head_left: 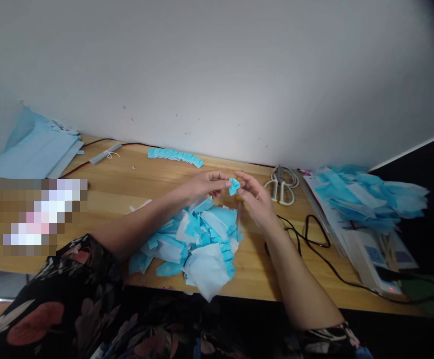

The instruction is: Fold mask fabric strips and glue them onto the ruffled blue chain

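Note:
A small crumpled piece of blue mask fabric (233, 186) is held up between my two hands over the table. My left hand (211, 184) pinches its left side between thumb and fingers. On the other side, the thumb and fingertips of my right hand (254, 195) close on its right edge. Below my hands lies a loose heap of blue and white fabric scraps (205, 242). Something yellow shows just behind the right fingers, too covered to name. Against the wall runs a row of small folded blue pieces (175, 155).
Scissors (279, 192) lie by a coiled white cable (293, 177). At right, more blue scraps (369, 194) sit above a white power strip (379, 269) with a black cord (325, 254). Flat blue masks (39, 149) are stacked at left, near a clear tied bundle (104, 153).

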A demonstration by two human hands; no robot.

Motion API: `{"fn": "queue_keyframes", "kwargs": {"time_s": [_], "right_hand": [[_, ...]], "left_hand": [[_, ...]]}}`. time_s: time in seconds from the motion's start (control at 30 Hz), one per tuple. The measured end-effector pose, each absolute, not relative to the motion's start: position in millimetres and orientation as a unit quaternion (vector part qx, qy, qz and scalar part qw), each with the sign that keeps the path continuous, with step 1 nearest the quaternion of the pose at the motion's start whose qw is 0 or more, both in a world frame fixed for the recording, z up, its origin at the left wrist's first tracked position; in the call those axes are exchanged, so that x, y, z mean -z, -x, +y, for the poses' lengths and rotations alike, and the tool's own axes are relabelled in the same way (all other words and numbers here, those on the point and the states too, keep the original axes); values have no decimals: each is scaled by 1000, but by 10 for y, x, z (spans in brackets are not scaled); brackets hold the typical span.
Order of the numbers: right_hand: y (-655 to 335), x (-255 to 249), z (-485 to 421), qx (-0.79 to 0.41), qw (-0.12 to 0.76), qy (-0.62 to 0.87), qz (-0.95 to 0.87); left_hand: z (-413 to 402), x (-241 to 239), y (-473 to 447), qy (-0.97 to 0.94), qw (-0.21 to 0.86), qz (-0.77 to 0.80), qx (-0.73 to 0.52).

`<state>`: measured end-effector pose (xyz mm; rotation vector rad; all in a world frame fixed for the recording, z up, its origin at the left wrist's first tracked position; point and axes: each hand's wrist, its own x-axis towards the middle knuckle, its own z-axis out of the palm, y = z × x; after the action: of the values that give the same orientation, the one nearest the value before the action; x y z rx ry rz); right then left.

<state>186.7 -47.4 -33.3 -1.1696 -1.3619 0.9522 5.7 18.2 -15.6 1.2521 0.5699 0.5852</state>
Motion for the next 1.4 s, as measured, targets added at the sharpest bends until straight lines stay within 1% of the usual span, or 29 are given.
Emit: {"fn": "queue_keyframes", "kwargs": {"time_s": [0.17, 0.37, 0.47, 0.73, 1.23, 1.4], "right_hand": [[-1850, 314, -484, -398, 520, 499, -567], [-1897, 271, -494, -437, 529, 469, -556], [-1922, 256, -500, -416, 531, 478, -562], [-1910, 255, -515, -356, 497, 504, -610], [-1926, 315, -479, -360, 475, 492, -635], [-1915, 302, -477, -349, 495, 507, -613]], "left_hand": [[170, 145, -64, -607, 690, 277, -281], [208, 164, -54, -631, 661, 300, -274], [208, 144, -45, -646, 644, 302, -278], [201, 134, -56, -659, 618, 319, -287], [195, 143, -57, -657, 625, 313, -281], [209, 130, -52, -662, 637, 290, -268]]}}
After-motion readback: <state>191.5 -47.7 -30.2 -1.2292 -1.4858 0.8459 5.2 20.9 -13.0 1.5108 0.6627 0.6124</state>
